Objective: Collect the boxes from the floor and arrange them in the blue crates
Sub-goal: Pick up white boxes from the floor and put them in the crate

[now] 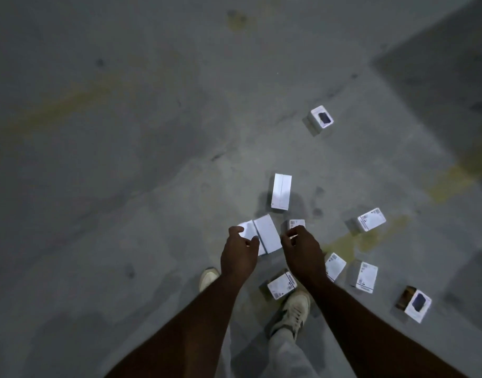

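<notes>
While both arms reached down toward the grey concrete floor (125, 159), the left hand (238, 252) hung over the near-left edge of a large flat white box (261, 236), its fingers loosely spread and holding nothing. Whether it touched the box could not be told. The right hand (302, 252) hovered just right of that box, fingers loosely curled with the thumb near the forefinger, empty as far as could be seen. A small labelled box (296, 224) lay just beyond its fingertips. Farther ahead lay a long white box (281, 191), and well beyond it a box with a dark picture (322, 117). Right of the hands were scattered more labelled boxes (370, 219), (334, 266), (366, 276), and another pictured box (417, 305). One labelled box (281, 285) lay between the white shoes (291, 309).
</notes>
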`<action>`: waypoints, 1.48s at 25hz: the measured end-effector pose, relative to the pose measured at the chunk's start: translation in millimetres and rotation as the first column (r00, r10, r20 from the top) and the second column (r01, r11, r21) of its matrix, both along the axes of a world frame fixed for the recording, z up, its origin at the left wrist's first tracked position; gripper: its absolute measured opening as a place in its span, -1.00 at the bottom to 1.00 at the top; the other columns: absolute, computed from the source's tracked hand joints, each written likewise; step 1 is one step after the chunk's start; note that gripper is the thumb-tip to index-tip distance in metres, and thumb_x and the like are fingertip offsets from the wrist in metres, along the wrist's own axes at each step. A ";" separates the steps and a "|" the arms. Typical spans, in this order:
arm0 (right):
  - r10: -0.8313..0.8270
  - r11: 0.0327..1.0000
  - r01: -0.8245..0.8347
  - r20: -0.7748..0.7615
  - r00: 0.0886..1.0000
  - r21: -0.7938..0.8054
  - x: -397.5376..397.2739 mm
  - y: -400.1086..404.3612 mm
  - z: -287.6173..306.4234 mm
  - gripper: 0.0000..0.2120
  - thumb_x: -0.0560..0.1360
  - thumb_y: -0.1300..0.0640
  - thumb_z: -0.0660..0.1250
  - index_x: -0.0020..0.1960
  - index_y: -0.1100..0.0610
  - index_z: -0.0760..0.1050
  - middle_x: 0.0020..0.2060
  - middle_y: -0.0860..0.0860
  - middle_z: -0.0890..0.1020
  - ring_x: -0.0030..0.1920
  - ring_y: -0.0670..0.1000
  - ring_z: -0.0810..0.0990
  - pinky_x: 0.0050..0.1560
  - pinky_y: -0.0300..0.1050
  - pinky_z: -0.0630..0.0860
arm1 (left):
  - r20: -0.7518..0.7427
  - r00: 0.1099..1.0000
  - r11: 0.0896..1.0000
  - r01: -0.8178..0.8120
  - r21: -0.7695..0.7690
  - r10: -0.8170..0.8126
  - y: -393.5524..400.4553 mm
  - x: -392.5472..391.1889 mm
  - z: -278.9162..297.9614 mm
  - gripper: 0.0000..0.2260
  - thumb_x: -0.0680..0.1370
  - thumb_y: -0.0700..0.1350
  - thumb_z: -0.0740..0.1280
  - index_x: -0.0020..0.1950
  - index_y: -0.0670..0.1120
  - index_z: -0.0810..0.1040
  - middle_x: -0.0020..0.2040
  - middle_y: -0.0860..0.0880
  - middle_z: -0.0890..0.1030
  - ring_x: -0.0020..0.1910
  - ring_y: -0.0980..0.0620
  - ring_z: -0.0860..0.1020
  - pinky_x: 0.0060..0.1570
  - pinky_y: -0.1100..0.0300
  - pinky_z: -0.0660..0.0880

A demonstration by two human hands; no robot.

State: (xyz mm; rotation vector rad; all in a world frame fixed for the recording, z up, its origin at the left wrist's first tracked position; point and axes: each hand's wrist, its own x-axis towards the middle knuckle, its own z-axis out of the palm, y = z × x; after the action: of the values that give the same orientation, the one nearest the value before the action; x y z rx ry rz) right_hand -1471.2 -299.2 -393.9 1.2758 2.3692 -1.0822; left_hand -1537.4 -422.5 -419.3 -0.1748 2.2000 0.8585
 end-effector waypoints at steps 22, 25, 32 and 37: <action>0.131 0.991 -0.134 0.207 0.970 0.003 -12.8 28.6 -456.5 -0.28 0.38 -0.07 0.52 0.37 0.21 0.30 0.29 0.16 0.47 0.31 0.17 0.45 0.29 0.07 0.42 | 0.145 0.972 0.976 -0.165 -0.141 0.185 33.0 15.5 -396.6 -0.67 0.58 -0.05 0.41 0.29 0.00 0.41 0.25 -0.04 0.60 0.01 0.07 0.53 -0.03 0.19 0.49; 0.106 0.994 -0.104 0.215 0.971 -0.019 -13.2 24.4 -475.6 -0.12 0.28 -0.11 0.58 0.42 0.17 0.24 0.33 0.16 0.45 0.34 0.19 0.42 0.30 0.15 0.41 | 0.155 0.965 0.976 -0.197 -0.093 0.210 33.6 10.5 -407.7 -0.66 0.57 -0.08 0.42 0.31 -0.03 0.43 0.25 -0.05 0.61 0.11 -0.01 0.60 0.15 0.06 0.58; 0.017 0.997 -0.008 0.115 0.993 -0.076 -10.3 9.2 -479.5 -0.17 0.32 -0.03 0.58 0.43 0.17 0.24 0.31 0.15 0.46 0.31 0.18 0.46 0.27 0.12 0.44 | 0.131 0.957 0.966 -0.260 0.005 0.257 24.4 5.0 -413.2 -0.77 0.56 -0.09 0.43 0.18 0.01 0.48 0.21 -0.07 0.63 0.09 -0.02 0.61 0.19 -0.07 0.58; -0.161 0.918 0.105 -0.117 0.980 -0.381 -7.7 15.6 -433.7 -0.32 0.44 -0.09 0.47 0.44 0.08 0.26 0.25 -0.04 0.47 0.21 -0.04 0.49 0.18 -0.06 0.49 | 0.157 0.854 0.858 -0.510 0.065 0.496 26.8 -7.0 -385.2 -0.52 0.46 0.08 0.52 0.32 0.00 0.48 0.20 0.07 0.57 0.09 0.03 0.56 0.16 0.02 0.58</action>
State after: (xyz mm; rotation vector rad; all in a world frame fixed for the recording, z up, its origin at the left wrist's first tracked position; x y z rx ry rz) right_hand -1478.9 -283.6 -827.6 1.2645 2.0520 -1.6290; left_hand -1544.3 -395.7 -804.5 -0.7658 1.9984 1.2033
